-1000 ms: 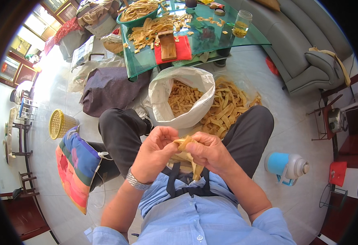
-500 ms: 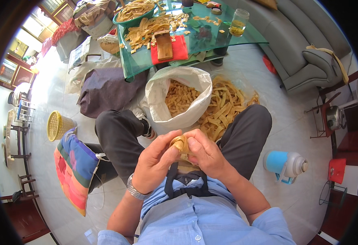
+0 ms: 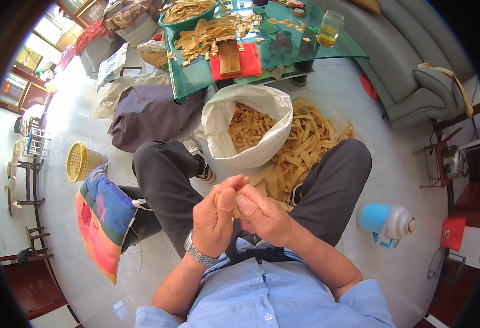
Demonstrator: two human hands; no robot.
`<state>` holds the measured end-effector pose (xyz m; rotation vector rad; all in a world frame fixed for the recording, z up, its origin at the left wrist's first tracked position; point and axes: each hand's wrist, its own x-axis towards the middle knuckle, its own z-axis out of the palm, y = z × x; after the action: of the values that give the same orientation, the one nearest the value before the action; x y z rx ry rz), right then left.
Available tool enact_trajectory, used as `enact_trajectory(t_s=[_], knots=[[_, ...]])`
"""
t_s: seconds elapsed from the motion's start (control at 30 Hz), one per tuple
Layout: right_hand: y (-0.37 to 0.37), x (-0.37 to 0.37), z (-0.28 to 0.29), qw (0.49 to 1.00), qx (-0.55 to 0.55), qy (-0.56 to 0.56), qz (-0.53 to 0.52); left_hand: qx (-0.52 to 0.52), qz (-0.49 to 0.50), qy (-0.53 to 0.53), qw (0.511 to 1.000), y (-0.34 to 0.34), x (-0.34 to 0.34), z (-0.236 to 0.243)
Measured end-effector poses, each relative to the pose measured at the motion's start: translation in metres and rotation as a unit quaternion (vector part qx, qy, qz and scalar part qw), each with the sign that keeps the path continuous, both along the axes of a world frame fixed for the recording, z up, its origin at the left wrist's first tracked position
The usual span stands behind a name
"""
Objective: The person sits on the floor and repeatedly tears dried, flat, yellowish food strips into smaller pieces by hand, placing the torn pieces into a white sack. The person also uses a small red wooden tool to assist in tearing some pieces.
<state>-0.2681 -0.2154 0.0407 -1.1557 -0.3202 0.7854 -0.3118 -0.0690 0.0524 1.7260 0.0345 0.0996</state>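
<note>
My left hand [image 3: 213, 221] and my right hand [image 3: 264, 216] are pressed together in front of my lap. Their fingers are closed round a yellowish strip [image 3: 235, 210], nearly all of it hidden; only a bit shows between the thumbs. Just beyond the hands stands an open white sack [image 3: 212, 134], partly filled with small curled tan pieces [image 3: 246, 130]. Long flat tan strips [image 3: 304, 134] lie heaped on the floor beside it, reaching to my right foot.
A glass table [image 3: 190, 82] carries more strips, a green basin [image 3: 188, 23], a wooden tool [image 3: 229, 57] on red cloth, and a jar [image 3: 330, 28]. A blue thermos [image 3: 379, 218] stands right, a yellow basket [image 3: 81, 163] and colourful cushion [image 3: 106, 218] left. A grey sofa [image 3: 398, 71] sits far right.
My hands have closed together over the rolled strip, which showed plainly between the fingertips before. Both hands have come slightly lower. The whole view has shifted a little.
</note>
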Motion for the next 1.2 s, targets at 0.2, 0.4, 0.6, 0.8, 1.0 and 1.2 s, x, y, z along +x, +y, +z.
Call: enact_trajectory(t_s=[0.2,0.4,0.6,0.8,1.0,1.2], knots=[[-0.027,0.004,0.016,0.971,-0.151,-0.185,0.032,0.004,0.119,0.034,0.992,0.023,0.008,0.013],[-0.030,0.005,0.022,0.939,-0.191,-0.284,-0.025,0.042,-0.040,0.051,0.997,0.053,0.011,0.022],[-0.030,0.004,-0.003,0.910,-0.228,-0.347,-0.020,0.452,-0.266,-0.087,0.847,0.044,0.010,0.036],[-0.040,0.014,0.008,0.892,-0.211,-0.399,0.024,0.300,-0.217,0.087,0.925,0.012,0.005,0.023],[-0.068,0.003,0.024,0.865,-0.104,-0.422,0.249,0.278,-0.492,0.077,0.822,0.038,-0.011,0.051],[-0.071,-0.001,0.053,0.852,-0.111,-0.413,0.301,0.235,-0.519,0.153,0.807,0.060,-0.005,0.099]])
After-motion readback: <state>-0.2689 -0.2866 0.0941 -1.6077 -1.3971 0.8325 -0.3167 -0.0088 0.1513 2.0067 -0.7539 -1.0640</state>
